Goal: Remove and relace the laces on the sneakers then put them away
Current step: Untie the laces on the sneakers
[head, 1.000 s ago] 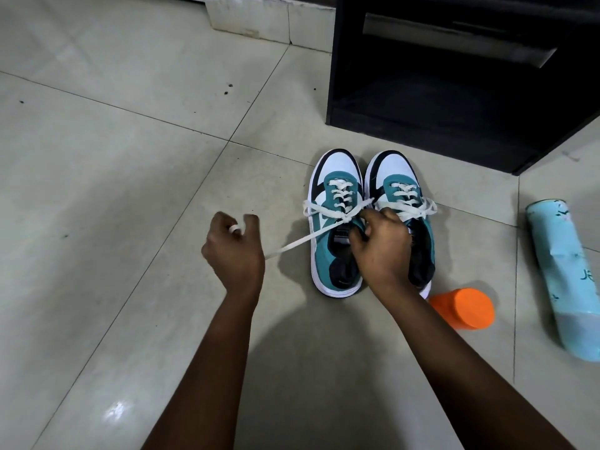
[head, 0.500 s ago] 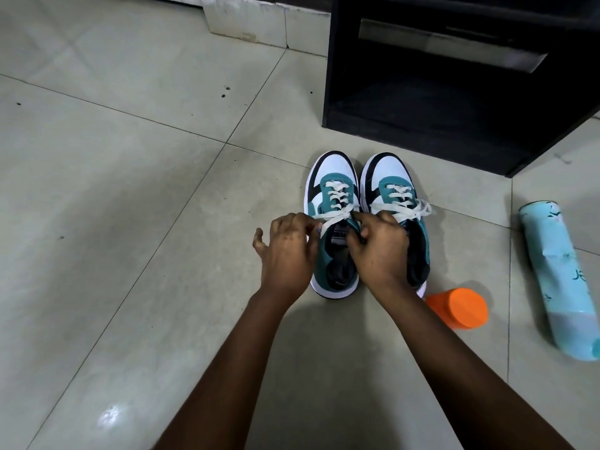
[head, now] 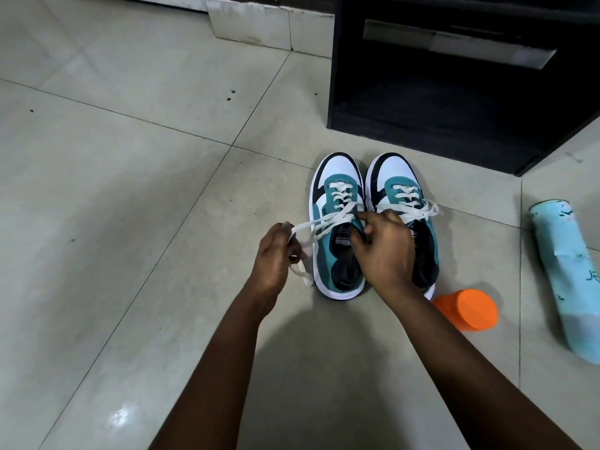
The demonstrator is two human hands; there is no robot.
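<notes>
Two teal, white and black sneakers stand side by side on the tiled floor, toes pointing away from me. The left sneaker (head: 336,196) has its white lace (head: 324,222) drawn out sideways to the left. My left hand (head: 276,254) pinches a loop of that lace just left of the shoe, and the lace end hangs below the fingers. My right hand (head: 380,245) rests over the left sneaker's tongue, fingers closed on the lace near the top eyelets. The right sneaker (head: 399,190) is laced, with a bow across its top, and my right hand partly covers it.
A black open cabinet (head: 454,108) stands just beyond the shoes. An orange cup (head: 467,308) lies on its side near the right sneaker's heel. A light blue cylindrical bottle (head: 565,274) lies at the right edge. Pale floor tiles stretch to the left.
My left hand first came in from the left to the shoe's tongue, then drew back left holding a loop of lace. My right hand stayed on the left sneaker.
</notes>
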